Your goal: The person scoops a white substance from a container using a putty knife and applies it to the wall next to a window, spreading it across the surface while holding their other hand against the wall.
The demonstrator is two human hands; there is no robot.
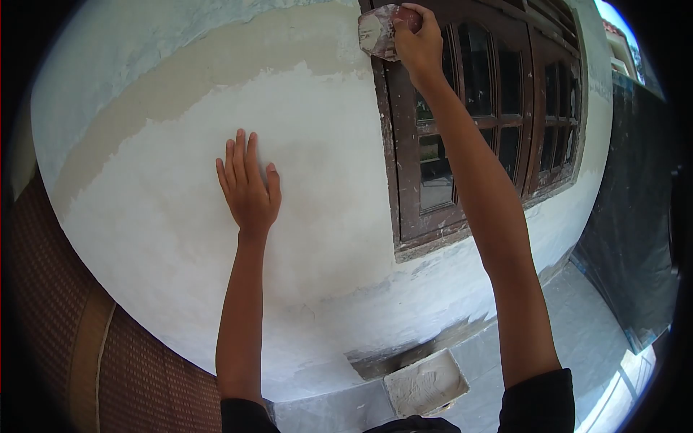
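My left hand (250, 189) lies flat against the white plastered wall (317, 187), its fingers stretched upward and thumb apart. Up at the top, my right hand (421, 45) is closed round the reddish handle of a putty knife (378, 34). The knife's broad blade is smeared with whitish filler and sits at the wall's edge beside the window frame. Above my left hand a beige, uncoated band (195, 85) curves across the wall. Down on the floor stands a tray of putty (427, 384) holding pale, spread paste.
A brown wooden window (476, 108) with several glass panes fills the wall's right part, spotted with white. Woven brown matting (155, 357) runs along the lower left. A dark sheet (624, 209) hangs at the right. Grey tiled flooring (577, 325) lies below.
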